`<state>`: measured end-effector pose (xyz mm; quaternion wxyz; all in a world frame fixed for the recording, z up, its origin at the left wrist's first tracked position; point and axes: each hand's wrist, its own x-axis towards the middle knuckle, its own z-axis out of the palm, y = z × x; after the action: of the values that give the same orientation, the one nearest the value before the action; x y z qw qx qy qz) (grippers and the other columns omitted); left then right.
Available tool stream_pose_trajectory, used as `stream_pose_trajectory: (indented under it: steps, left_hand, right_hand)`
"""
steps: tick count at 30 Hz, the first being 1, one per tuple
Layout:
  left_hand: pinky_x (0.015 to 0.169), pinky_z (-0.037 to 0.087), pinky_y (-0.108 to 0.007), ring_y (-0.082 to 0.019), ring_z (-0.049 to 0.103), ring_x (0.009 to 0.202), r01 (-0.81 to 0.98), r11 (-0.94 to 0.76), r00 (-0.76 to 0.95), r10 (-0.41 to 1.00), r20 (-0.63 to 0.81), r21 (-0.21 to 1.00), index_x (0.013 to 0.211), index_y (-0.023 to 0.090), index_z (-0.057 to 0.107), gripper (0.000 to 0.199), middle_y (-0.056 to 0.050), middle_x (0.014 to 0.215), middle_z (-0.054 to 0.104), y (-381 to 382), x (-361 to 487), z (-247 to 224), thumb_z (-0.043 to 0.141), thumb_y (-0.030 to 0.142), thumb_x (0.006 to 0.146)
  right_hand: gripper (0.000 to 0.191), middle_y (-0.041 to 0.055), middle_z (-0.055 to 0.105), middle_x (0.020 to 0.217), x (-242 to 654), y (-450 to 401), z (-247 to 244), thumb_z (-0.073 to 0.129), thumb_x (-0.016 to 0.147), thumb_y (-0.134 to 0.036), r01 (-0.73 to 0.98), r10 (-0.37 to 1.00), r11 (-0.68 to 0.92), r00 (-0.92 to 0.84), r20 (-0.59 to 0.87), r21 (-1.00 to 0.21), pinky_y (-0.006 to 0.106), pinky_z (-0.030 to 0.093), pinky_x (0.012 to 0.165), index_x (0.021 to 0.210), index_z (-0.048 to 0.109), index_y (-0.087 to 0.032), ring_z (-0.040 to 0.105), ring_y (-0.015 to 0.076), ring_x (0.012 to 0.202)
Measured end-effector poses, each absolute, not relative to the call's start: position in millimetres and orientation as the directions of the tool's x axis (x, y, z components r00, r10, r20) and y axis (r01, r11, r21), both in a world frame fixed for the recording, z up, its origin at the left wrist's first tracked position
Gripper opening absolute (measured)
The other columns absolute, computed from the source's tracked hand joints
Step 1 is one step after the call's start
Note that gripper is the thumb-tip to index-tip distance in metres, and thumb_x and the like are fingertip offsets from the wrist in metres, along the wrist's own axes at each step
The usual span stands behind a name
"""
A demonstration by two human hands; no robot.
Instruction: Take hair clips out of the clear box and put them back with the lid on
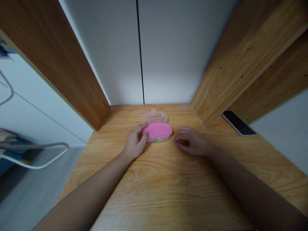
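An oval box with a pink inside [157, 130] lies open on the wooden table, its clear lid [154, 117] tipped back behind it. My left hand [136, 141] grips the left end of the box between thumb and fingers. To the right of the box, my right hand [190, 141] pinches a small, thin clear ring [175, 143] just above the tabletop. Another tiny clear ring [172, 137] lies close to the box's right end. One more small round shape [167, 132] shows on the pink surface at its right.
A dark-screened phone [238, 122] lies at the right, beside a wooden upright [240, 54]. Another wooden panel [60, 64] rises at the left. Behind the table [149, 192] is a pale panel [168, 54]. Cables [43, 166] hang at the far left.
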<state>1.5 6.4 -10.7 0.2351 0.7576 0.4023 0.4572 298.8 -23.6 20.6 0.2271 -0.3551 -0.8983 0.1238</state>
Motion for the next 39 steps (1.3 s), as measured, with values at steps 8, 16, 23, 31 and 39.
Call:
stream_pose_trajectory:
  steps: [8, 16, 23, 31, 39]
  left_hand:
    - [0.101, 0.052, -0.041, -0.024, 0.066, 0.110, 0.404, -0.563, 0.258, 0.826, 0.501, 0.721, 0.128, 0.017, 0.065, 0.035, -0.012, 0.120, 0.071, 6.5, 1.4, -10.4, 0.054, 0.030, 0.097]
    - [0.100, 0.052, -0.040, -0.024, 0.067, 0.109, 0.396, -0.567, 0.258, 0.824, 0.505, 0.722, 0.128, 0.016, 0.064, 0.035, -0.012, 0.120, 0.071, 6.9, 1.1, -12.0, 0.053, 0.030, 0.098]
    - [0.101, 0.051, -0.041, -0.024, 0.066, 0.108, 0.399, -0.565, 0.261, 0.825, 0.501, 0.722, 0.129, 0.017, 0.064, 0.036, -0.011, 0.120, 0.071, 7.1, 0.4, -12.7, 0.053, 0.031, 0.098]
    - [0.101, 0.051, -0.040, -0.024, 0.066, 0.109, 0.394, -0.572, 0.261, 0.820, 0.509, 0.719, 0.128, 0.016, 0.064, 0.035, -0.011, 0.120, 0.071, 6.7, 1.2, -11.6, 0.053, 0.031, 0.098]
    - [0.101, 0.052, -0.040, -0.024, 0.066, 0.112, 0.406, -0.591, 0.292, 0.807, 0.513, 0.697, 0.129, 0.016, 0.063, 0.036, -0.012, 0.122, 0.070, 4.0, 2.5, -9.7, 0.052, 0.028, 0.097]
  right_hand:
    - [0.009, 0.0078, 0.071, 0.091, 298.8, -22.0, 17.6, 0.065, 0.090, -0.025, 0.611, 0.712, 0.699, -0.644, 0.279, -0.372, 0.040, 0.050, 0.080, 0.095, 0.070, -0.020, 0.064, 0.0232, 0.088]
    - [0.010, 0.0069, 0.071, 0.090, 297.4, -23.3, 19.5, 0.063, 0.089, -0.020, 0.613, 0.709, 0.703, -0.643, 0.288, -0.361, 0.038, 0.051, 0.079, 0.094, 0.071, -0.021, 0.064, 0.0224, 0.087]
    - [0.012, 0.0061, 0.072, 0.087, 297.5, -22.7, 20.3, 0.060, 0.091, -0.021, 0.613, 0.708, 0.705, -0.637, 0.306, -0.356, 0.038, 0.051, 0.076, 0.094, 0.072, -0.022, 0.065, 0.0217, 0.083]
    - [0.014, 0.0061, 0.073, 0.089, 299.6, -21.9, 17.3, 0.059, 0.094, -0.022, 0.617, 0.696, 0.717, -0.612, 0.374, -0.325, 0.039, 0.052, 0.078, 0.098, 0.072, -0.024, 0.066, 0.0216, 0.085]
    - [0.017, 0.0060, 0.074, 0.096, 299.3, -24.1, 22.5, 0.058, 0.096, -0.024, 0.654, 0.664, 0.710, -0.499, 0.557, -0.261, 0.040, 0.053, 0.078, 0.103, 0.073, -0.028, 0.065, 0.0218, 0.086]
